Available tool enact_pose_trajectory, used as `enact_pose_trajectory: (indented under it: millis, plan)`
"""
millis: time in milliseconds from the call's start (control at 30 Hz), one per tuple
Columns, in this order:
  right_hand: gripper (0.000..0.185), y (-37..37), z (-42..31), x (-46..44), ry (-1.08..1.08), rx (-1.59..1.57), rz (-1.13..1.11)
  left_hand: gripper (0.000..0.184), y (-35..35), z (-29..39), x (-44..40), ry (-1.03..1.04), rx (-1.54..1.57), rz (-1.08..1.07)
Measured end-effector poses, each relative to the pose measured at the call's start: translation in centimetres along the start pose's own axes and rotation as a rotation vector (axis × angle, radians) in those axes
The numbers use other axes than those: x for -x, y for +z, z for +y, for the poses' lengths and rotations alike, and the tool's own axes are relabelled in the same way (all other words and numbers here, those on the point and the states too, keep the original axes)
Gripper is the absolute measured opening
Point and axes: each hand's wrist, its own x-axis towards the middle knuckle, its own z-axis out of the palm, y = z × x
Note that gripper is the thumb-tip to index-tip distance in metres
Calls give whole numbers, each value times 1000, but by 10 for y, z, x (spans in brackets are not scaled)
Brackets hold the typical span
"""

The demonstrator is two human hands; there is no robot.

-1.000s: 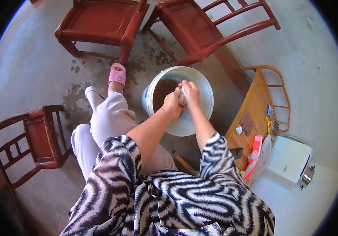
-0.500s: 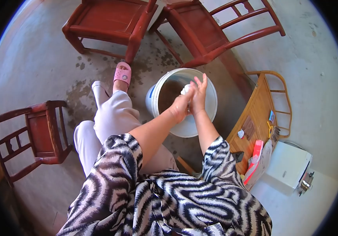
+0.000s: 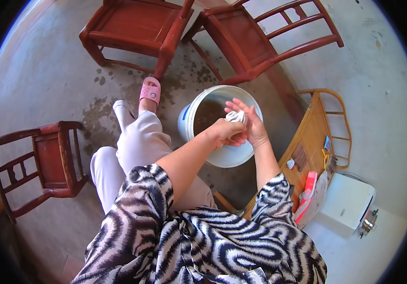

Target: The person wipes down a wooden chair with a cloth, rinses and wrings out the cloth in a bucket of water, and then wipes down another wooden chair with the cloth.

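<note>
My left hand (image 3: 223, 133) is closed round a small bunched white cloth (image 3: 235, 117), whose folds bulge out above the thumb. Against the far side of the cloth lies my right hand (image 3: 254, 127), its fingers stretched out and the palm turned towards my left hand. Both hands are over a white bucket (image 3: 235, 160) with brownish water (image 3: 209, 113) in it. Part of the cloth is hidden by my fingers.
Two red wooden chairs (image 3: 130, 23) stand beyond the bucket, another chair (image 3: 51, 158) on the left. To the right is a wooden bench (image 3: 314, 130) bearing a red-and-white packet (image 3: 307, 189) and small items. A white box-like appliance (image 3: 348, 201) sits beside it. Wet patches mark the floor.
My hands have turned and shifted slightly right and down, so more of the white cloth shows between them. My right hand's fingers now point up and left.
</note>
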Motion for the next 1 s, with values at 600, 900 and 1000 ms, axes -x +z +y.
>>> enact_pose_trajectory:
  millis: [600, 900, 1000]
  plan:
    - [29, 13, -10, -10, 77, 58, 265, 22, 4, -25, -29, 180, -403, 93]
    - [25, 4, 26, -23, 30, 103, 536, 28, 5, -23, -16, 152, -1108, 480]
    - [25, 4, 40, -31, 0, 92, 636, 25, -4, -30, -22, 195, -1165, 560]
